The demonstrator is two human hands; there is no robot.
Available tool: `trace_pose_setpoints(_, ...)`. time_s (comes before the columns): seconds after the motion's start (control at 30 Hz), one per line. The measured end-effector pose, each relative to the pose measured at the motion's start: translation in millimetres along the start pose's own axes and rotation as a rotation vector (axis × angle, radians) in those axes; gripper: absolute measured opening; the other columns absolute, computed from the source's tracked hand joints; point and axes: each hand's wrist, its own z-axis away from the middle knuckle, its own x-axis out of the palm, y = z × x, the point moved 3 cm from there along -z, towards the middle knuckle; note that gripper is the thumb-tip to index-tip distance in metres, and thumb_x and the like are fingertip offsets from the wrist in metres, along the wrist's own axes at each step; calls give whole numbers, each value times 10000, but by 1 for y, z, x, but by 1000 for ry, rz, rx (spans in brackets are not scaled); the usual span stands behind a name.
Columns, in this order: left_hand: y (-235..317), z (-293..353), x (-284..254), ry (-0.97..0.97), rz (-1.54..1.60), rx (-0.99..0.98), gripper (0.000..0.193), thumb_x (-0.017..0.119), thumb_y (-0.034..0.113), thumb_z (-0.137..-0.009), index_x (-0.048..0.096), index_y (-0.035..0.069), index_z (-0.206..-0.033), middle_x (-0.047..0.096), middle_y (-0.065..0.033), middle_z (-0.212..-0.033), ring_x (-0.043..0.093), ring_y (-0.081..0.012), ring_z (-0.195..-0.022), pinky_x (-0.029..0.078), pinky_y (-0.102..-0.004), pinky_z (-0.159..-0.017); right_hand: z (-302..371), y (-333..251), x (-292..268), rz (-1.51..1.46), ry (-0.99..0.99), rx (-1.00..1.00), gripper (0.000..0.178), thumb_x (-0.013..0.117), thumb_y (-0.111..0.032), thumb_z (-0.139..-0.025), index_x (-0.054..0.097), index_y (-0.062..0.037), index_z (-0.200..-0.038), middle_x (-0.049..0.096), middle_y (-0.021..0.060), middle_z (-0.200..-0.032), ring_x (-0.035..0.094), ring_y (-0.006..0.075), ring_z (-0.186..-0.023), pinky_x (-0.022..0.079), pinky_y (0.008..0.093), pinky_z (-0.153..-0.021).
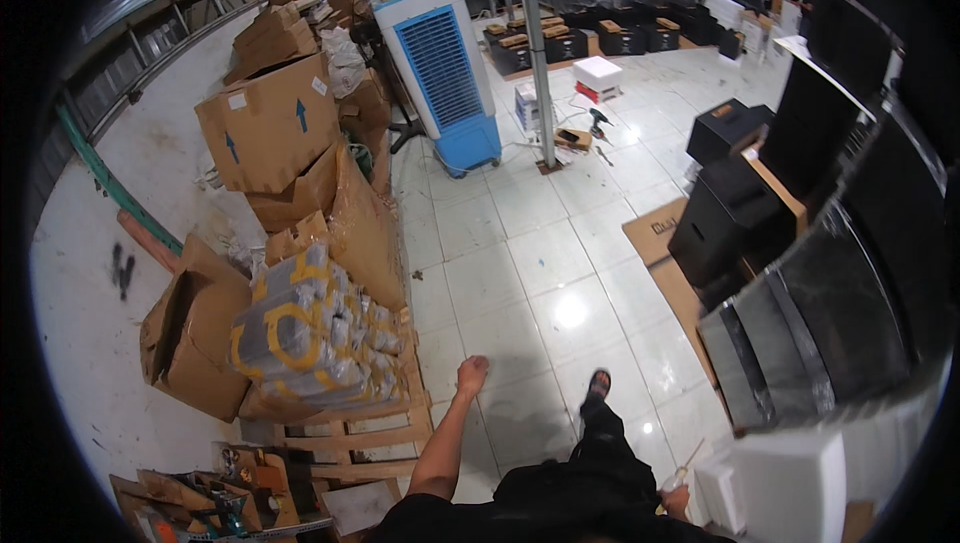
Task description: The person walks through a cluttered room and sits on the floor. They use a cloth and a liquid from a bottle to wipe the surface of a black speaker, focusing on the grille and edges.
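My left hand (472, 375) hangs over the tiled floor with its fingers curled in, and I see nothing in it. Low at the right, my right hand (676, 501) is closed round a screwdriver (682, 475) with a pale handle; its thin shaft points up and away. Nearest to that hand are white foam blocks (790, 483). To the left of my left hand, a stack of bundles wrapped in grey plastic and yellow tape (300, 328) rests on a wooden pallet (375, 436). One sandaled foot (600, 381) is forward on the floor.
Cardboard boxes (270, 123) pile up along the left wall. Ahead stand a blue and white air cooler (440, 73) and a metal post (537, 63), with a cordless drill (598, 123) on the floor nearby. Black cabinets (730, 223) line the right side. A tool box (230, 503) sits lower left.
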Motion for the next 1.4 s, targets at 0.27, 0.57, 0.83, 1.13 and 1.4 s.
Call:
trace_pose_setpoints(0.27,17,-177,101,-460,-780,79,426,549,422,-898,717,65,-1056,683,-205,-1093,625,-407,-1059,486,-465,-944,-216,-231,3,-110,49,169,707,903,-260,-567,519,63,-1064,680,268,-981,674,423,-945,551,470,-822)
trace_pose_setpoints(0.57,36,-283,164,-819,-964,-27,475,596,439,-894,683,37,-1131,726,-164,-973,703,-334,-894,541,-478,-792,-424,-681,-164,-336,59,-425,807,880,-214,-614,483,22,-1277,659,229,-1139,638,392,-1066,496,444,-930)
trace_pose_setpoints(0.83,246,-601,220,-478,-604,-397,445,585,386,-872,694,37,-1127,710,-202,-1012,695,-358,-938,539,-447,-843,-532,-910,-238,-142,22,-314,720,838,-300,-678,502,48,-1212,656,272,-1084,634,426,-1033,504,470,-902)
trace_pose_setpoints(1.13,581,-1016,393,-241,-328,190,341,612,308,-879,718,4,-993,720,-149,-815,699,-272,-778,527,-369,-736,-666,-1079,-331,-429,135,-120,738,852,-282,-655,498,29,-1224,670,260,-1084,649,401,-1037,511,444,-907)
trace_pose_setpoints(1.4,639,-1141,546,-627,-666,61,385,570,341,-933,689,-12,-1026,713,-156,-875,687,-277,-745,531,-376,-653,-901,-1210,-405,-587,288,-79,673,869,-268,-649,516,15,-1148,681,239,-995,669,400,-951,530,437,-860)
